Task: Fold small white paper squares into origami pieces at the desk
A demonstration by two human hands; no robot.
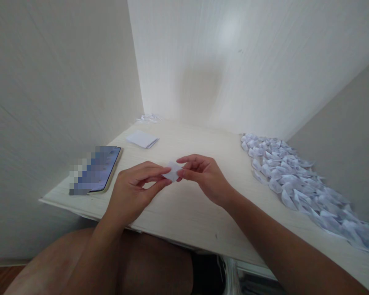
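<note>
Between my two hands, a small white piece of paper (172, 172) is held above the pale desk (190, 217). My left hand (138, 186) pinches its left side between thumb and fingers. From the right, my right hand (203, 174) grips the other edge with thumb and fingertips, the index finger arched over the top. Whether the paper has folds cannot be made out at this size. Beyond my left hand lies a short stack of white paper sheets (142, 139).
Many folded white paper pieces (283, 168) pile along the desk's right side. A phone (106, 172), its screen partly blurred, rests at the left edge. Thin paper scraps (149, 118) lie in the back left corner. Walls (203, 53) enclose the desk on three sides.
</note>
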